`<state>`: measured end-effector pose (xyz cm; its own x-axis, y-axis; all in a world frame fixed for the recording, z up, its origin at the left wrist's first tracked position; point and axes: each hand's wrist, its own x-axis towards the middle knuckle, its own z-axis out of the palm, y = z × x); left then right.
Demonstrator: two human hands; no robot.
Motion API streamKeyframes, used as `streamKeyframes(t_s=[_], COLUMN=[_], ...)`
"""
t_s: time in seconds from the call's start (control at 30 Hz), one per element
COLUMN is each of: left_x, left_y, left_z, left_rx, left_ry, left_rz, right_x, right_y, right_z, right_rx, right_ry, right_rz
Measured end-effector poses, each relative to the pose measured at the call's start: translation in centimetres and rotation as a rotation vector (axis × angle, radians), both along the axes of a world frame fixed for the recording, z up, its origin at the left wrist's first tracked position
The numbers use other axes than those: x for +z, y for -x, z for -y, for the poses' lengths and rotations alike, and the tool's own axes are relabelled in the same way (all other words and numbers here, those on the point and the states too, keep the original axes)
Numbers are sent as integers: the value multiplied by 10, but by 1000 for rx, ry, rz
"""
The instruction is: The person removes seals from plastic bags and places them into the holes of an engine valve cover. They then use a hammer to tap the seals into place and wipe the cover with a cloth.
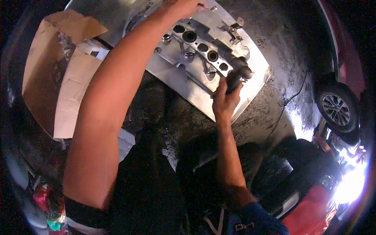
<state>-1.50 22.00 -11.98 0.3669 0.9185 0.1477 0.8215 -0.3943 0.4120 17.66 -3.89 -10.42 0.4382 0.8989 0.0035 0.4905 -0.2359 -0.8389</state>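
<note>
An engine manifold [203, 47], a metal part with a row of round and oval ports, lies on a pale, scuffed metal panel [256, 70]. My right hand [226, 102] is closed round a dark rounded piece [239, 74] at the manifold's near right end, thumb on the left side and fingers on the right. Over the manifold's far end reaches my left hand [186, 8], cut by the top edge of the view. Its fingers are curled together; what they hold is hidden. A small metal fitting [214, 8] sits just right of those fingertips.
An opened cardboard box [47, 74] stands to the left. Metal brackets [235, 36] lie on the panel's right side. On the right is a car wheel [335, 109], with a bright lamp [350, 182] below it and a cable [288, 102] along the dark ground.
</note>
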Motion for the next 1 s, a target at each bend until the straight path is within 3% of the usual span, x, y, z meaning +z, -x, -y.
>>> streamKeyframes(t_s=[0.03,0.07,0.2,0.23,0.33,0.4,0.47,0.53,0.6,0.7,0.8,0.87,0.97,1.0], left_x=[-1,-4,0,1,0,-1,5,5,9,10,6,7,15,12], left_y=[-3,-5,-6,-7,-6,-2,-2,-3,-5,-4,-3,-4,-7,-6], left_z=[-2,-3,-2,0,0,0,1,-1,-1,4,3,0,2,4], left_rx=[21,44,49,51,43,12,22,27,35,44,36,36,45,57], left_ry=[2,8,11,28,21,-53,25,65,69,57,36,67,76,80], left_rz=[-33,-65,-70,-70,-55,-15,-23,-34,-51,-20,-21,-23,-50,-68], right_x=[-3,2,-21,-25,-5,-3,6,-6,-4,8,16,-21,-15,-12], right_y=[0,-11,-10,-8,-7,-2,6,8,1,2,9,1,-7,-6], right_z=[-3,-4,-5,-10,-30,-31,-32,-32,-40,-36,-11,8,3,5], right_rx=[38,73,62,33,6,7,0,67,205,144,89,102,117,94], right_ry=[78,428,197,247,340,267,243,234,396,381,249,114,397,340], right_rz=[14,-44,88,142,-24,24,14,227,343,40,5,75,-40,-41])
